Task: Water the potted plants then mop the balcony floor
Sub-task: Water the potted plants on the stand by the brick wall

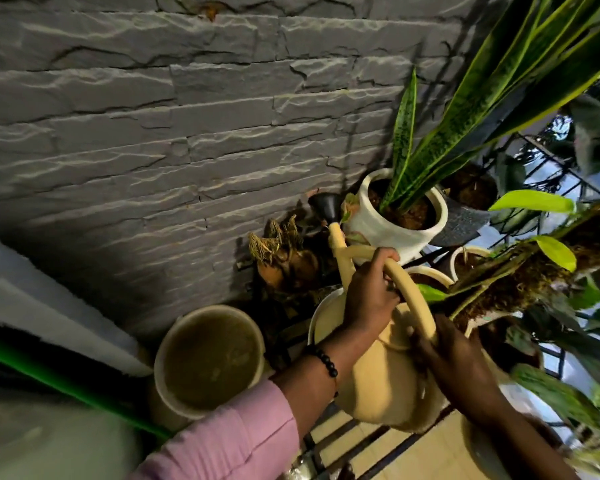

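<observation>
While both hands grip it, the watering can point(381, 368) hangs tilted over the pots, well above the tiled floor point(426, 448).
Left hand: the left hand point(369, 292), wearing a dark bead bracelet point(324, 360) below a pink sleeve point(236, 434), is curled tight around the front of the arched handle point(413, 299).
Right hand: the right hand point(458, 362) clasps the handle's rear end, against the can's body.
Spout: the black rose point(328, 204) points up toward the stone wall point(153, 133), just beside the white pot point(381, 223).
White pot: holds a snake plant point(465, 109).
Bucket: a round bucket point(208, 358) of murky water stands left of the can.
Water flow: cannot tell.
</observation>
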`<act>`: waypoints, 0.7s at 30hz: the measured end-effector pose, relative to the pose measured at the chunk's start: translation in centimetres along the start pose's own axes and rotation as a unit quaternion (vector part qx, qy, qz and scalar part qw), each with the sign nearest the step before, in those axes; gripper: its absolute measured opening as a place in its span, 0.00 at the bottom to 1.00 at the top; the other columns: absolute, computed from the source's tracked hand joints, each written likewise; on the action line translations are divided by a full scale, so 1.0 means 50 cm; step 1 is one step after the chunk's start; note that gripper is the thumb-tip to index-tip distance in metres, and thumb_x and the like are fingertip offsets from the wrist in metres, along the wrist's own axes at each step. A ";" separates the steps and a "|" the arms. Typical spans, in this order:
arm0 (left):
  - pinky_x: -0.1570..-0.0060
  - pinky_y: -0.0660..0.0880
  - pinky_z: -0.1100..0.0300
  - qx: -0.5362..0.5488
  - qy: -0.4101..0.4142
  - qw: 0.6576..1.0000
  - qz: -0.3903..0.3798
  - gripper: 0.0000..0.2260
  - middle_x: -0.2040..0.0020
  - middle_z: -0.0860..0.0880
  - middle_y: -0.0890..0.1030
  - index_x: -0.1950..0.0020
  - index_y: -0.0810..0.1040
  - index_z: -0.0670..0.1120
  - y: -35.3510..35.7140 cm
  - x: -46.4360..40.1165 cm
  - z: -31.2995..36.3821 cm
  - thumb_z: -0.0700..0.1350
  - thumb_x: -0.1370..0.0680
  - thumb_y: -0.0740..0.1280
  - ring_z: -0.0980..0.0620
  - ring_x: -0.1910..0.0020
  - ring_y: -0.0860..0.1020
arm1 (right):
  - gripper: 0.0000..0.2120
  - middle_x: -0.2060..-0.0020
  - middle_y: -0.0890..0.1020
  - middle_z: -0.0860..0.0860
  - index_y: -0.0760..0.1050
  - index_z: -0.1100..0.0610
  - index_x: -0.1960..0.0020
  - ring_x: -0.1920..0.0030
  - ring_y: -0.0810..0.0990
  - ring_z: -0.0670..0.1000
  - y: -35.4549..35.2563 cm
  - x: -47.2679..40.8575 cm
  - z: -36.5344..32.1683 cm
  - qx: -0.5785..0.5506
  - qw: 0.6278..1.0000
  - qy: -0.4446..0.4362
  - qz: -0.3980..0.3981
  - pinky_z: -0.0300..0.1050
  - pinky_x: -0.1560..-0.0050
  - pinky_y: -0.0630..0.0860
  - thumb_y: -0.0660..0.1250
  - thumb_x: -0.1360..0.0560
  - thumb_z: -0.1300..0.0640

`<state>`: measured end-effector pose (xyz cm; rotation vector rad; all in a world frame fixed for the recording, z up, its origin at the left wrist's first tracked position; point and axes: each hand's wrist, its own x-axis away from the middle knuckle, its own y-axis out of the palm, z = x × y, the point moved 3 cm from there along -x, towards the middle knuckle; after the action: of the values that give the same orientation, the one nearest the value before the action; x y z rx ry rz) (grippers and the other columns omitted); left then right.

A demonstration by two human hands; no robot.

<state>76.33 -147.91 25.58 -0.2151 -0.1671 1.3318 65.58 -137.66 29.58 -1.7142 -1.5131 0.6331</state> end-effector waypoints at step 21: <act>0.58 0.76 0.57 -0.048 -0.070 0.991 0.101 0.20 0.45 0.48 0.80 0.39 0.72 0.51 -0.021 0.154 -0.067 0.34 0.26 0.70 0.51 0.51 0.79 | 0.07 0.67 0.81 0.49 0.73 0.59 0.47 0.67 0.79 0.47 0.077 0.061 0.040 -0.205 0.956 0.011 -0.210 0.46 0.66 0.77 0.63 0.24 0.67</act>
<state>79.88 -140.86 22.60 -0.2237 -0.3364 1.5431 66.91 -134.34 25.64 -1.5981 -2.0175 0.0773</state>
